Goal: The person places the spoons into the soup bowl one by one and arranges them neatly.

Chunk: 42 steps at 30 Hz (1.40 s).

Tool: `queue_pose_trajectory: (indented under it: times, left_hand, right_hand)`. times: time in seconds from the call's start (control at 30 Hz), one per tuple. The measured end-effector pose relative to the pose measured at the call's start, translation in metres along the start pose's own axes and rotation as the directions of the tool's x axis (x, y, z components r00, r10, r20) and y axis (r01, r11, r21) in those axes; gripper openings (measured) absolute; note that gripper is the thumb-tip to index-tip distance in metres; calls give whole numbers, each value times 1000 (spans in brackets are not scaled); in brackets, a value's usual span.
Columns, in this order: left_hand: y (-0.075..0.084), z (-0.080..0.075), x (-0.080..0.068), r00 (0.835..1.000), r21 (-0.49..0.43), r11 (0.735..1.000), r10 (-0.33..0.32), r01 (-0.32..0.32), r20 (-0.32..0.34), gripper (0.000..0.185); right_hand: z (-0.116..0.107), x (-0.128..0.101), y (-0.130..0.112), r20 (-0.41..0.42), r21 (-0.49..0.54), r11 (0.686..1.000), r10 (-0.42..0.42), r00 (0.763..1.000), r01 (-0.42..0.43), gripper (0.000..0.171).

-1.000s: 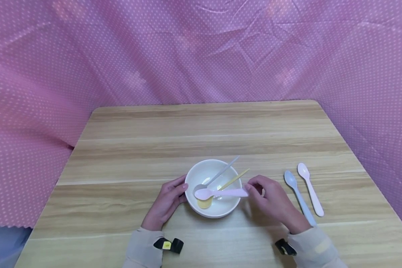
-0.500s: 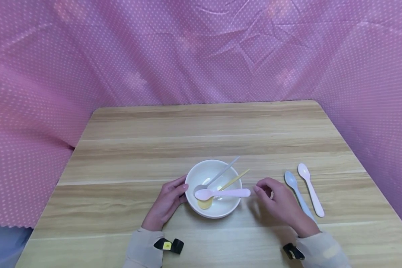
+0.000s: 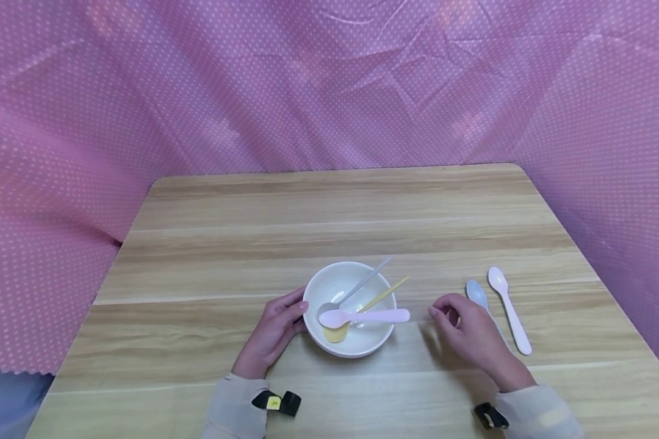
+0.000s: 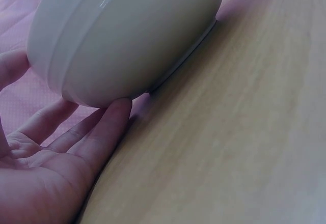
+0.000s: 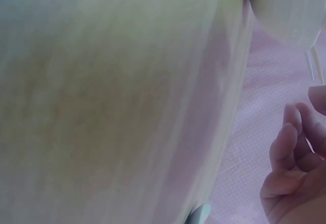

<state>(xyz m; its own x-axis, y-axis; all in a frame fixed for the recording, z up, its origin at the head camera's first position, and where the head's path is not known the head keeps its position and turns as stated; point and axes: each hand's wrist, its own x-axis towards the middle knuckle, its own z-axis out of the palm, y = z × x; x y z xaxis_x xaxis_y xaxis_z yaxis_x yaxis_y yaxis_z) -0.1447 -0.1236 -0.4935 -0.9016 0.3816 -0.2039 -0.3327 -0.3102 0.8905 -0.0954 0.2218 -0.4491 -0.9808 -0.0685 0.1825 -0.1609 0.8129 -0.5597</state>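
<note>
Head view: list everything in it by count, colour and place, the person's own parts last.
Flat wood-grain table: 1, pale brown, centre.
Dotted pink cloth: count unclear, pink with pale dots, behind and beside the table.
Plain blue surface: 1, blue, lower left corner.
Round glossy white bowl: 1, white, on the table.
Slim greyish spoon: 1, greyish, in the bowl.
Slim yellow spoon: 1, yellow, in the bowl.
Slim lilac spoon: 1, lilac, crossing above the yellow spoon.
Slim blue spoon: 1, blue, right of the bowl, partly hidden.
Slim pinkish-white spoon: 1, pinkish white, rightmost.
Black wristbands: 2, black, at the cuffs.
Beige sleeves: 2, beige, lower edge.
Left hand: 1, bare, holding the bowl.
Right hand: 1, bare, holding nothing.
</note>
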Motion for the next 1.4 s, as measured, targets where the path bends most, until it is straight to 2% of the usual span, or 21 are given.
queue_pose_trajectory:
  times: [0.4, 0.7, 0.97, 1.4]
  left_hand:
    - [-4, -2, 1, 999, -4, 999, 35, -35, 24, 54]
    - [-3, -2, 1, 999, -4, 999, 36, -36, 27, 54]
    - [-5, -2, 2, 1000, -1, 1000, 22, -22, 6, 55]
    - [-9, -4, 2, 1000, 2, 1000, 14, -14, 9, 55]
  right_hand:
    - [-4, -2, 12, 23, -46, 998, 52, 998, -51, 7]
    - [-11, -6, 20, 24, -81, 994, 78, 997, -76, 6]
    - [-15, -9, 31, -8, -120, 989, 91, 996, -92, 6]
    - [-20, -15, 45, -48, -142, 983, 109, 993, -114, 9]
